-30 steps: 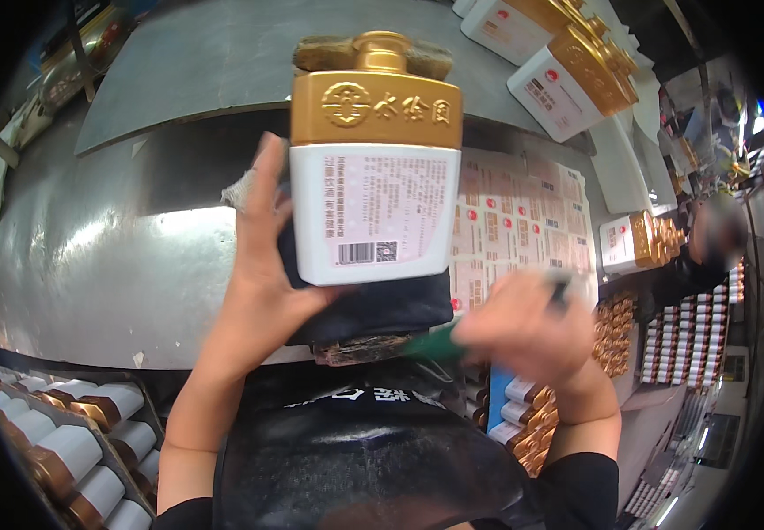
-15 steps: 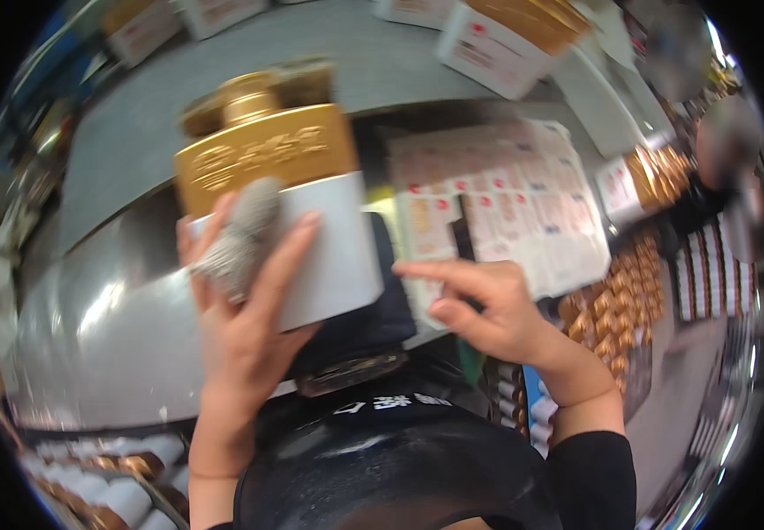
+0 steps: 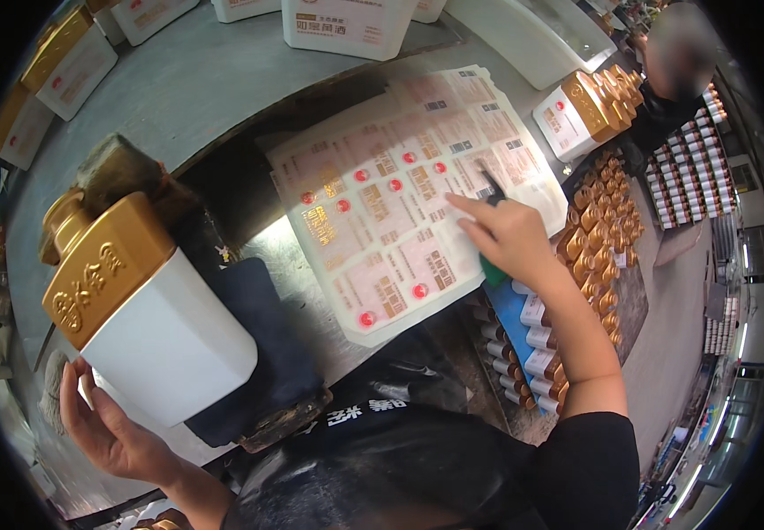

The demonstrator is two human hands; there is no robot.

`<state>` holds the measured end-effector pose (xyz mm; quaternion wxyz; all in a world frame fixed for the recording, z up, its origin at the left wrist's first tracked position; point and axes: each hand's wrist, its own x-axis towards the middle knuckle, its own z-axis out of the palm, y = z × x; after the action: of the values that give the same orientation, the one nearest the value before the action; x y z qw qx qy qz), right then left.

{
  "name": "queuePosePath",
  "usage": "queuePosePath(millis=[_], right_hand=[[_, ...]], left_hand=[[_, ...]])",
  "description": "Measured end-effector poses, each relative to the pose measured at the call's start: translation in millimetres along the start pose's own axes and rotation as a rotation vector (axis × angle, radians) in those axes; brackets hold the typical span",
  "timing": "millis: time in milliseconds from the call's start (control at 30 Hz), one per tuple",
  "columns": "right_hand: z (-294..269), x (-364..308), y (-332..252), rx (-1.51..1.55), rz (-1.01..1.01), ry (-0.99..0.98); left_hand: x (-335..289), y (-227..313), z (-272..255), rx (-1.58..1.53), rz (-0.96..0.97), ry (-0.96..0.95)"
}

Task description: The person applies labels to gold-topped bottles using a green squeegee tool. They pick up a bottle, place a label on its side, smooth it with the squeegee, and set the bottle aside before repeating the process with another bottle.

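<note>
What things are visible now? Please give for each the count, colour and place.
table: one, grey, left and centre
pad: one, dark blue, left of centre
bottle: one, white and gold, on the pad
block: one, brownish, behind the bottle
label sheets: count unclear, pale pink, right of the pad
green tool: one, green, at the sheets' edge, partly hidden
labelled bottles: several, white and gold, around the table's far side
container: one, white, upper right
stacked bottles: many, white and gold, right side
co-worker: one, dark clothing, upper right
apron: one, black, bottom centre
left hand: one, grey finger wrap, beside the bottle
right hand: one, bare, over the sheets
</note>
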<state>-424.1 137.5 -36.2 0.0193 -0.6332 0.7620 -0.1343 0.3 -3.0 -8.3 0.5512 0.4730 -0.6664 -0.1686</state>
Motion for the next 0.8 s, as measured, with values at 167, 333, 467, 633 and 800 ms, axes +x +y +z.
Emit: queuePosePath(millis=[167,333,467,633,800], right_hand=[[13,-8,1,-0.093,-0.107,-0.040],[-15,-55,1,-0.133,-0.059,-0.181],[-23,-69,11,-0.198,-0.072,-0.107],[-4,-59,8,-0.164,-0.238,0.137],[4,-69,5,-0.191,-0.312,0.278]], left_hand=[[-2,-3,5,0.106,-0.007,0.105],[5,7,15,0.140,-0.013,0.202],[8,4,12,0.039,0.048,0.181],[6,9,11,-0.009,0.125,0.121],[4,5,-3,-0.136,0.262,0.029]])
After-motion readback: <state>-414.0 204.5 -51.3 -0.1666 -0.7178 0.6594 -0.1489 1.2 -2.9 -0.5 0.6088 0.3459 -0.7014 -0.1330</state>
